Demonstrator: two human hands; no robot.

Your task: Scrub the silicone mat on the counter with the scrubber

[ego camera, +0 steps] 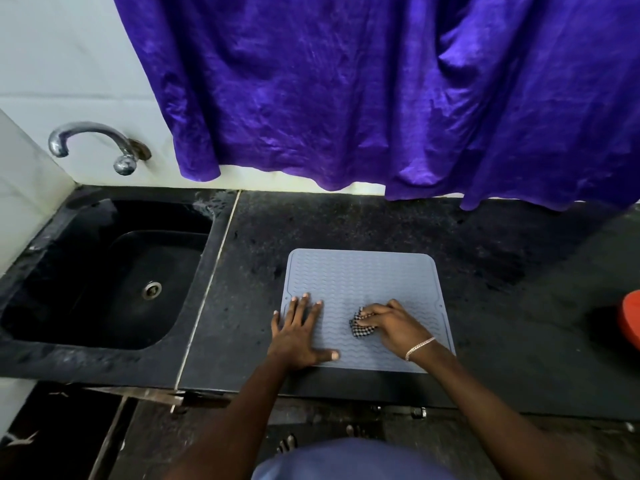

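Observation:
A grey-blue silicone mat [363, 275] with wavy ridges lies flat on the dark stone counter [485, 258]. My left hand [299, 332] presses flat on the mat's near left corner, fingers spread, partly over the mat's edge. My right hand [393, 323] rests on the mat's near middle, closed on a small black-and-white checkered scrubber [360, 330] that touches the mat surface. A bracelet sits on my right wrist.
A black sink [114, 271] with a metal drain is set into the counter at the left, under a chrome tap [90, 142]. A purple cloth [381, 98] hangs over the back wall. A red object [630, 320] sits at the right edge.

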